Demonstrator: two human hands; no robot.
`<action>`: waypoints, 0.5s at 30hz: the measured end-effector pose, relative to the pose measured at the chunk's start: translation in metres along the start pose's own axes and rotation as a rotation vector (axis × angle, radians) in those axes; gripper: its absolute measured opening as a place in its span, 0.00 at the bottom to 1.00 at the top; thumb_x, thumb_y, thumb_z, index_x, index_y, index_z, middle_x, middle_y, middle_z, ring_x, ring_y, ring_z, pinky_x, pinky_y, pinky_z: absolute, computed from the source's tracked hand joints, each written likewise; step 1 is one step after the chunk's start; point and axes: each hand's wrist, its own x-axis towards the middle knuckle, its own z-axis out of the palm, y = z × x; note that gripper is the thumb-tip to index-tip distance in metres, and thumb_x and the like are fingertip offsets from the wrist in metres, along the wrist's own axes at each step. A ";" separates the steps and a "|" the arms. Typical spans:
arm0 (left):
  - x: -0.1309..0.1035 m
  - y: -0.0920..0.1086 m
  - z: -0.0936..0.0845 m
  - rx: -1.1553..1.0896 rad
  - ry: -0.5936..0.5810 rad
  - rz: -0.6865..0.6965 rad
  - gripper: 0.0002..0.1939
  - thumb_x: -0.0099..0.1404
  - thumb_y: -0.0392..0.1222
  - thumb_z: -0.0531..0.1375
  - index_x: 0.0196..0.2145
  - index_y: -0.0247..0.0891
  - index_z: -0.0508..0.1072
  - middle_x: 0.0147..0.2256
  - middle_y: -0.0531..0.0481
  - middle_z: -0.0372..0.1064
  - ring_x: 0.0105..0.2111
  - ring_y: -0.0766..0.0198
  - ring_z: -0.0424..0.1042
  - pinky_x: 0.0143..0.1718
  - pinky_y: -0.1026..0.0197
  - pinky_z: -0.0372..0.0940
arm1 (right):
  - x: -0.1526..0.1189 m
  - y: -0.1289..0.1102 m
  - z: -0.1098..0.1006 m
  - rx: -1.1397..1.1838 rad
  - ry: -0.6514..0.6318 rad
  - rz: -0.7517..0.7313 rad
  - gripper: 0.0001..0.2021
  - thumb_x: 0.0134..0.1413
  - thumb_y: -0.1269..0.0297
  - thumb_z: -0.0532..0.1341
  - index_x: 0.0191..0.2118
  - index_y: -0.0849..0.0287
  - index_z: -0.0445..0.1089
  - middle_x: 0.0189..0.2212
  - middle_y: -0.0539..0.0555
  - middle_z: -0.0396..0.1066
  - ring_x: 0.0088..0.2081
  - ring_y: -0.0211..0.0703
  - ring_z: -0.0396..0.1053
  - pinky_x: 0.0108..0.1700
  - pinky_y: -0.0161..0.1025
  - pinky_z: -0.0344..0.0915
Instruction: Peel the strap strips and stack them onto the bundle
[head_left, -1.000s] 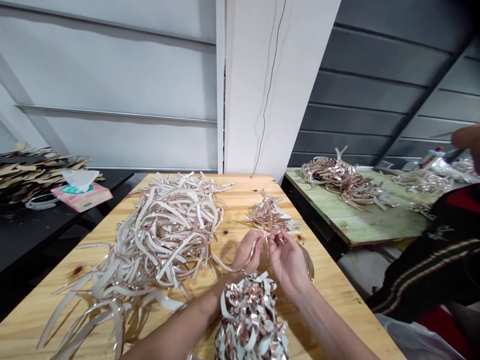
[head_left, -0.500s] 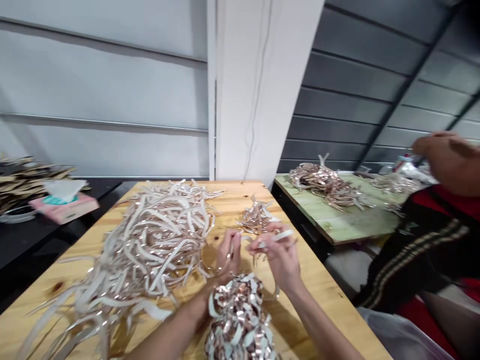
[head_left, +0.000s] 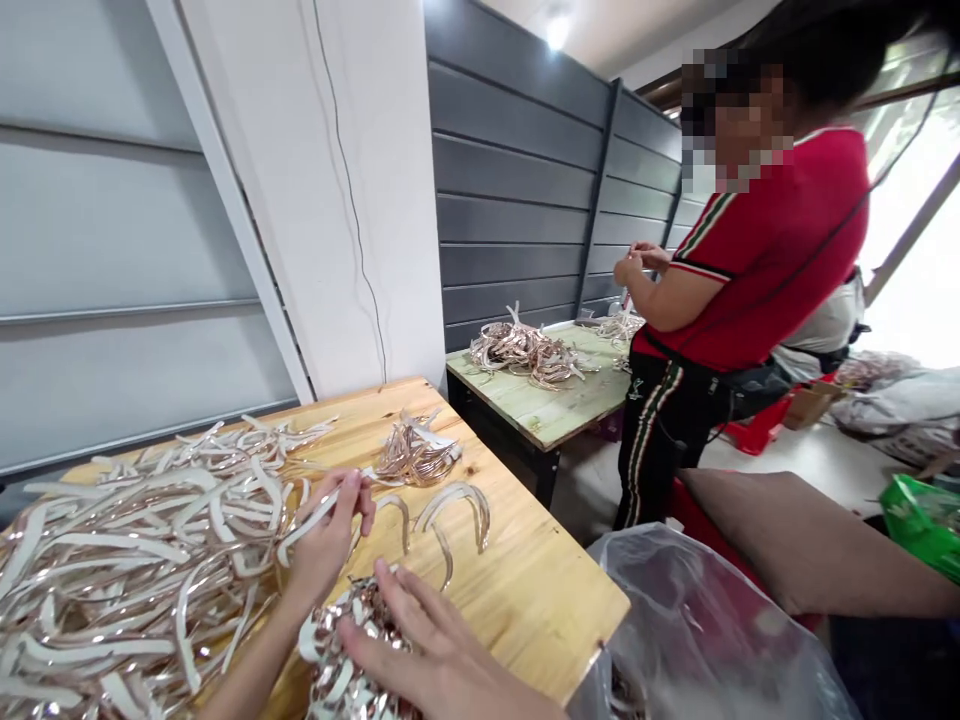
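Note:
My left hand (head_left: pixel 330 525) is closed in a pinch on a narrow strip (head_left: pixel 309 522), pale on one face like the other strips around it. Below it, a dense cluster of short, curled rose-gold and white pieces (head_left: pixel 337 665) sits at the table's near side. My right hand (head_left: pixel 427 640) lies against this cluster, thumb and fingers apart; its underside is hidden. Just beyond the left hand is a small bundle of rose-gold strips (head_left: pixel 416 450). Several loose curved strips (head_left: pixel 469 500) lie right of it. A big heap of long strips (head_left: pixel 142 570) covers the table's left.
The wooden table (head_left: pixel 540 590) ends at a right edge, beside a clear plastic bag (head_left: pixel 697 610). Another table (head_left: pixel 525 405) behind carries more strips (head_left: pixel 525 350). A person in a red shirt (head_left: pixel 787 250) stands there, hands together. A white pillar (head_left: pixel 322 200) rises behind my table.
The view has swung right, bringing the other person and the bag into sight. My right hand has left the strip near my left hand and come down onto the shiny cluster.

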 end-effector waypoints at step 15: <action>0.098 0.088 -0.112 -0.222 0.253 -0.493 0.19 0.74 0.43 0.55 0.24 0.36 0.63 0.15 0.60 0.52 0.11 0.75 0.50 0.12 0.74 0.45 | -0.010 0.020 -0.001 0.417 0.549 0.318 0.34 0.69 0.45 0.57 0.73 0.51 0.52 0.72 0.62 0.54 0.64 0.55 0.66 0.65 0.53 0.62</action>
